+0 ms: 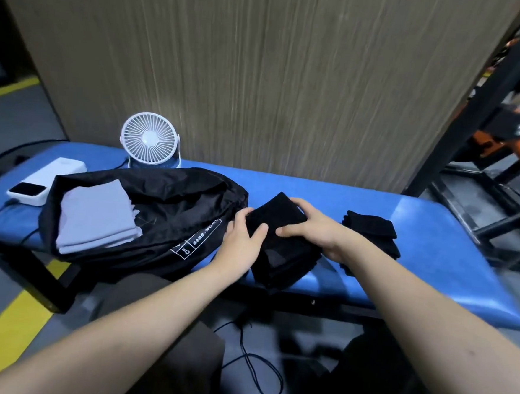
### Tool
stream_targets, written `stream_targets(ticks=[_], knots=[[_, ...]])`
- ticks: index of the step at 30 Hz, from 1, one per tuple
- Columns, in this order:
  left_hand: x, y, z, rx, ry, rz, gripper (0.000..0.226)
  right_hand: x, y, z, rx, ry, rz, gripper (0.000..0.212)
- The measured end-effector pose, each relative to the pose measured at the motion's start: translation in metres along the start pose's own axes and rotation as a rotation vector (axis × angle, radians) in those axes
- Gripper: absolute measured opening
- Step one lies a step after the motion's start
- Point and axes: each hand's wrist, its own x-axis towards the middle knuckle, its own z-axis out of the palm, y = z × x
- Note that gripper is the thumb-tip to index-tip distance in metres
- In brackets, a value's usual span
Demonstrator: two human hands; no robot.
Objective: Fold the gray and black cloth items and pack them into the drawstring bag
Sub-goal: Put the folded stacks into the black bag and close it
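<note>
We had both hands, left hand (243, 235) and right hand (304, 223), gripping the folded black cloth (283, 244) on the table (434, 239), with the drawstring bag (165, 214) lying open just left, nearer our left.

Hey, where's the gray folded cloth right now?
In the head view, the gray folded cloth lies at the left in the open mouth of the black drawstring bag on the blue bench, near the white fan.
</note>
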Motion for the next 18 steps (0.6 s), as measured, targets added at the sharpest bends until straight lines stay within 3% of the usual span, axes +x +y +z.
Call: stream_targets(ticks=[3,9,13,18], knots=[[0.004,0.013,-0.011,-0.301,0.012,-0.130,0.082,-0.004,-0.018,0.005,0.144,0.015,-0.134,0.063],[0.021,0.052,-0.053,-0.834,-0.091,-0.201,0.066,0.001,-0.070,0.018,0.189,0.088,-0.353,0.061],[0.032,0.057,-0.097,-0.680,0.045,-0.043,0.070,0.022,-0.090,0.041,0.190,0.122,-0.373,0.062],[0.038,0.038,-0.159,-0.455,0.148,0.073,0.082,0.058,-0.113,0.099,0.182,0.030,-0.406,0.059]])
